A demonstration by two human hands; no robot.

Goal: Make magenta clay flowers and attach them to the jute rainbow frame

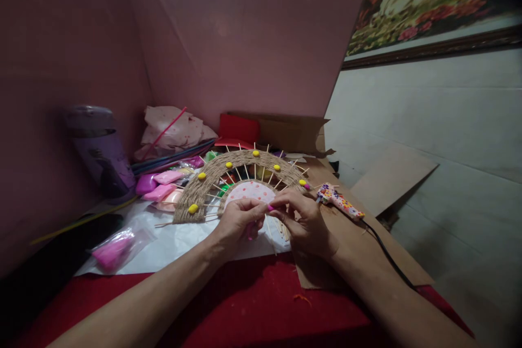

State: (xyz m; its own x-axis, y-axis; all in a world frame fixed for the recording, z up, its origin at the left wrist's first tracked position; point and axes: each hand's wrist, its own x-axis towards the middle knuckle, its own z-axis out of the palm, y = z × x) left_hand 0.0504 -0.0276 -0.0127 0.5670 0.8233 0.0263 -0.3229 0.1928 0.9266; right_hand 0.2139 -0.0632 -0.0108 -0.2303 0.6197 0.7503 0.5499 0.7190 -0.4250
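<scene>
The left hand (238,220) and the right hand (304,223) met at the centre of the frame, fingertips drawn together and pinched from both sides on a small pink bit (269,207). Both wrists were bent slightly inward, the knuckles raised and the fingers curled. The forearms ran in from the lower left and lower right corners and converged over the red worktop (253,304). More pink showed under the curled left fingers; what it was could not be told.

The pink bit sat just in front of a woven half-ring (212,176) of twine. The half-ring lay flat just above the hands, thin sticks (246,171) fanned through it and yellow beads (193,208) spaced along its arc. A white sheet (179,242) lay beneath it.

Just right of the right hand, a flower-patterned glue gun (340,201) lay on a cardboard sheet (362,244), its black cord (387,258) trailing toward the lower right. Left of the half-ring lay pink packets (163,185), and a clear bag (116,250) with pink inside lay nearer the lower left. A purple cup (101,155) stood at the left against pink boards (244,49). A framed picture (428,5) hung at the upper right.
</scene>
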